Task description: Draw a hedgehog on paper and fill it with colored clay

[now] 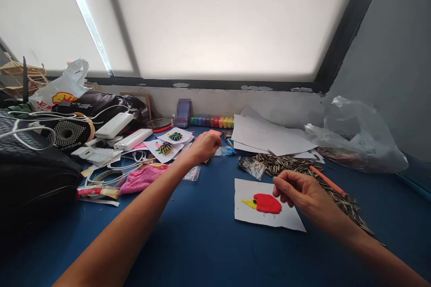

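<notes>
My left hand is stretched toward the back of the table with its fingers curled down. What they hold, if anything, is hidden. A small pinkish-orange piece shows just behind it, and a blue packet lies to its right. My right hand hovers at the right side of a white paper, thumb and fingers pinched together; I cannot make out anything between them. On that paper is a flat red clay body with a yellow pointed snout, a dark eye and thin drawn legs.
Striped sunflower seeds are heaped at the right, with an orange stick across them. White sheets and a plastic bag lie behind. Colored clay blocks line the wall. Two decorated papers, a pink cloth and cables crowd the left.
</notes>
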`<move>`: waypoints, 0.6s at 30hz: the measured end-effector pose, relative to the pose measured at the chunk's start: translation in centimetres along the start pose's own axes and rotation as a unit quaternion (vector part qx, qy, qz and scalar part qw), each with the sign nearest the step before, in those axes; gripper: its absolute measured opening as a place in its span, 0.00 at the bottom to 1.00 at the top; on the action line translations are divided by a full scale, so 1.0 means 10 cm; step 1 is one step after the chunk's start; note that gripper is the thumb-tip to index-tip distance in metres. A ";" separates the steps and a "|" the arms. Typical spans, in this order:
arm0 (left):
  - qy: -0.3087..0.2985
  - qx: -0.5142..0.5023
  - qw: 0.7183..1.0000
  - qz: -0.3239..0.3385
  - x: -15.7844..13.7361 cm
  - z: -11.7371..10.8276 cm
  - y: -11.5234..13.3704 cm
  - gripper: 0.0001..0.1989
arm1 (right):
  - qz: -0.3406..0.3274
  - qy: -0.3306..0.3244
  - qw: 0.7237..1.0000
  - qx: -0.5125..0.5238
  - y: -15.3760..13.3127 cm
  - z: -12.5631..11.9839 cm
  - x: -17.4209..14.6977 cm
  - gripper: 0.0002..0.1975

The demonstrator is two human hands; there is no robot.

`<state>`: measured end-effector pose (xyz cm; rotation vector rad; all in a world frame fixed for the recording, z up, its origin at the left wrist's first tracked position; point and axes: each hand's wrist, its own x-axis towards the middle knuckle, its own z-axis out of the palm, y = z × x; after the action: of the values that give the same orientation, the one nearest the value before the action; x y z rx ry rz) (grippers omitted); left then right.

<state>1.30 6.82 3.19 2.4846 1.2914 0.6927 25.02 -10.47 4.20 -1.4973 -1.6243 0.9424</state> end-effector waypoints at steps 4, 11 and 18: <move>0.025 -0.007 1.000 0.005 0.02 -0.01 0.06 0.09 | 0.002 0.015 1.000 -0.001 0.01 -0.01 0.02 0.24; 0.029 -0.069 0.997 0.014 -0.06 0.30 0.13 0.09 | 0.002 0.014 1.000 -0.008 0.04 0.00 0.01 0.23; 0.062 -0.250 0.966 0.016 -0.01 0.08 0.30 0.08 | 0.008 0.028 1.000 0.006 0.04 -0.02 0.03 0.22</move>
<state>3.78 5.06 3.79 2.0790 0.9636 1.0481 25.30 -10.19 3.98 -1.5184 -1.5656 0.9089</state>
